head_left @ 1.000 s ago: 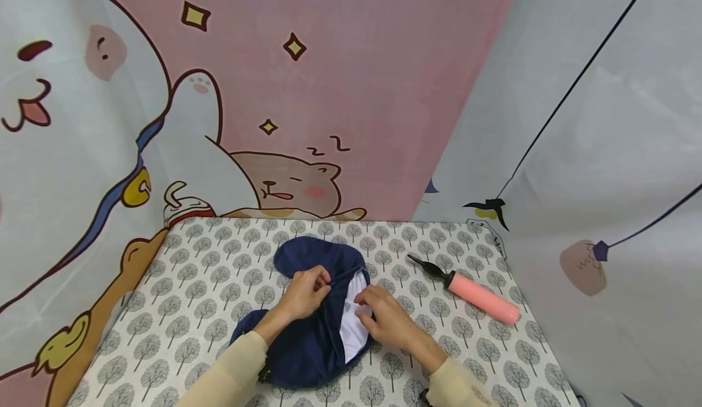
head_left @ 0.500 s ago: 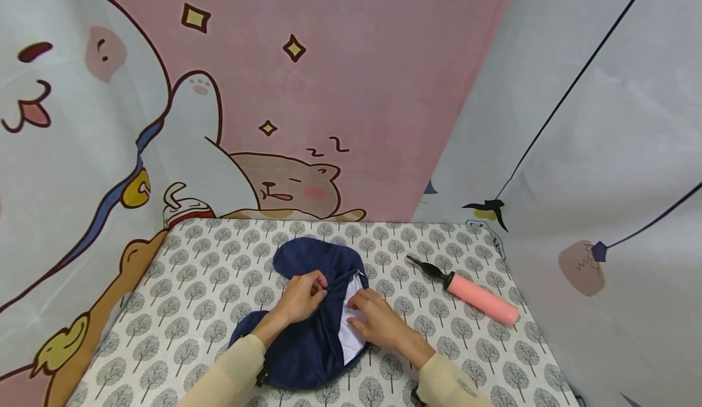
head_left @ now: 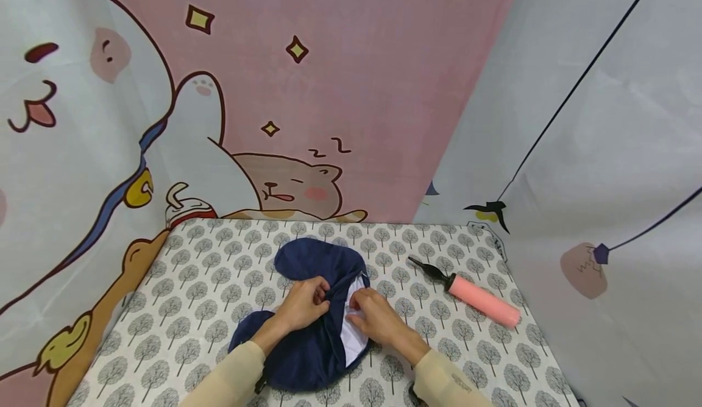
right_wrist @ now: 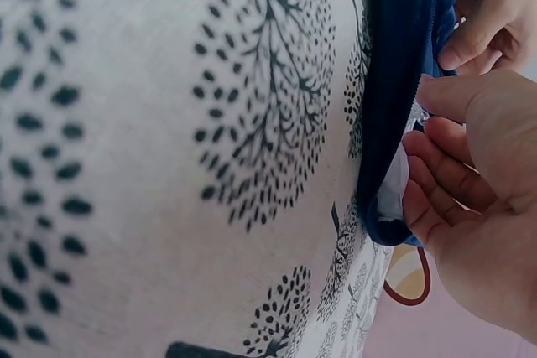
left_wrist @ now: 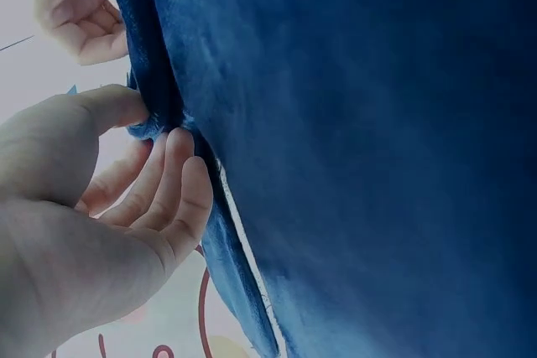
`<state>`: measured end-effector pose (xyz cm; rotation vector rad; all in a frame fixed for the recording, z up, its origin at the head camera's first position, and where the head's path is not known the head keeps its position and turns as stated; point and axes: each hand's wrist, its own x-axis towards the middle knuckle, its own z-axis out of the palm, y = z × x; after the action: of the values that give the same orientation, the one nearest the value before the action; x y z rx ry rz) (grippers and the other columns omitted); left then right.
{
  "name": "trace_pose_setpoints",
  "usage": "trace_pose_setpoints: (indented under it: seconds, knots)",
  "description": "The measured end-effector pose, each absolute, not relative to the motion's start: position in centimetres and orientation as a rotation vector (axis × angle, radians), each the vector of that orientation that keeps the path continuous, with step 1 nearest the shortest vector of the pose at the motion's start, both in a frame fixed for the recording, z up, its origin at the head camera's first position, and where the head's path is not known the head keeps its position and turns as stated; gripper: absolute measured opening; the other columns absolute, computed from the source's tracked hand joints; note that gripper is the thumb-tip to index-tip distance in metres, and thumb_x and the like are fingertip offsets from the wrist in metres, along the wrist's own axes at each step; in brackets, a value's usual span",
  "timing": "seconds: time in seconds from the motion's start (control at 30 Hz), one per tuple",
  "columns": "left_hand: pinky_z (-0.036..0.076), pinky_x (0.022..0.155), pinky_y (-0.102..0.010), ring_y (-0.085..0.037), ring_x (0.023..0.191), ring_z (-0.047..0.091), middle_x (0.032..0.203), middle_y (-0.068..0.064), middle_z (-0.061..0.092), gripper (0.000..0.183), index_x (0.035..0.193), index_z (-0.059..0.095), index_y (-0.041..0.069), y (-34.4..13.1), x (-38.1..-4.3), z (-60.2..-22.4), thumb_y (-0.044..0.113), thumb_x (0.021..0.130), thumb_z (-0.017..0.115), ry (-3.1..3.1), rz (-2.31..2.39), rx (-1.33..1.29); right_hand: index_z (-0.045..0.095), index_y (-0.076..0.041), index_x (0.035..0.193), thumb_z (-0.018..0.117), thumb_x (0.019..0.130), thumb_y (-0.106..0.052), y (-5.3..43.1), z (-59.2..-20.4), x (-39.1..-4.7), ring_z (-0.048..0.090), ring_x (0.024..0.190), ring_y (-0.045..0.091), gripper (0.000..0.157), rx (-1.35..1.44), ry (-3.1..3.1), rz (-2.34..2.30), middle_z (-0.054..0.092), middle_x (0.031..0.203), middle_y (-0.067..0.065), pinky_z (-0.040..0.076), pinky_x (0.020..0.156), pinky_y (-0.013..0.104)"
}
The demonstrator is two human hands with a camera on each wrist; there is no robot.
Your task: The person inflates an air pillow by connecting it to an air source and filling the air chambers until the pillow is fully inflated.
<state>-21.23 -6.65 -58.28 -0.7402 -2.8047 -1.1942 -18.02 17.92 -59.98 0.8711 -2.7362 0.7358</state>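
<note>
A navy, plush U-shaped neck pillow (head_left: 315,258) lies flat on the table with its zipped side parted, baring a white inner layer (head_left: 352,341). My left hand (head_left: 304,300) pinches the navy cover along the opening; in the left wrist view its thumb and fingertips meet at the folded edge. At the opening, my right hand (head_left: 381,318) bends its fingers over the white layer. The right wrist view has its thumb and forefinger around a small clear valve (right_wrist: 421,113) beside the zipper (right_wrist: 430,35). The palm side of the right hand is hidden in the head view.
A hand pump (head_left: 485,300) with a pink barrel and black nozzle lies right of the pillow. The tree-print cloth (head_left: 181,309) covers the table. Cartoon-printed curtains (head_left: 384,90) stand behind and at both sides.
My right hand has shifted slightly left, further over the white layer, and its fingers have drawn in on the valve. The left hand keeps its hold on the cover, almost unmoved.
</note>
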Motion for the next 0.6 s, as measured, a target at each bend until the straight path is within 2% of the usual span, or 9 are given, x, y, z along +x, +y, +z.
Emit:
trace_pose_setpoints:
  seconds: [0.23,0.37,0.53,0.6]
  knots:
    - [0.054,0.074,-0.023,-0.016,0.078,0.072,0.087,-0.004,0.075,0.020,0.106,0.075,0.006,-6.88,-21.04,-58.78,0.002,0.089,0.085,-2.808,-1.208,-0.748,0.071,-0.010,0.096,0.093,0.090,-0.009,17.78,-60.19,-18.27,0.063,0.086,0.013,0.022,0.831,-2.756,0.731,0.068,0.090,0.000,0.056,0.078,0.030]
    - [0.058,0.077,-0.025,-0.020,0.083,0.076,0.092,-0.006,0.077,0.022,0.110,0.076,0.005,-7.02,-20.98,-58.99,0.003,0.091,0.086,-2.798,-1.222,-0.790,0.072,-0.008,0.095,0.092,0.090,-0.008,17.73,-60.16,-18.31,0.063,0.085,0.014,0.021,0.818,-2.759,0.737,0.068,0.090,0.001,0.056,0.077,0.030]
    - [0.062,0.086,-0.034,-0.025,0.095,0.077,0.105,-0.009,0.078,0.032,0.120,0.076,0.004,-7.34,-20.74,-59.14,0.006,0.091,0.089,-2.766,-1.144,-0.897,0.072,-0.008,0.094,0.092,0.089,-0.008,17.72,-60.20,-18.40,0.060,0.082,0.012,0.021,0.813,-2.744,0.730,0.067,0.088,0.001,0.054,0.074,0.029]
    - [0.063,0.093,-0.040,-0.027,0.105,0.076,0.115,-0.010,0.078,0.039,0.128,0.076,0.005,-7.43,-20.62,-59.14,0.007,0.092,0.090,-2.761,-1.070,-0.939,0.072,-0.008,0.094,0.093,0.089,-0.008,17.73,-60.23,-18.48,0.058,0.081,0.011,0.021,0.817,-2.735,0.723,0.066,0.087,0.001,0.053,0.073,0.028]
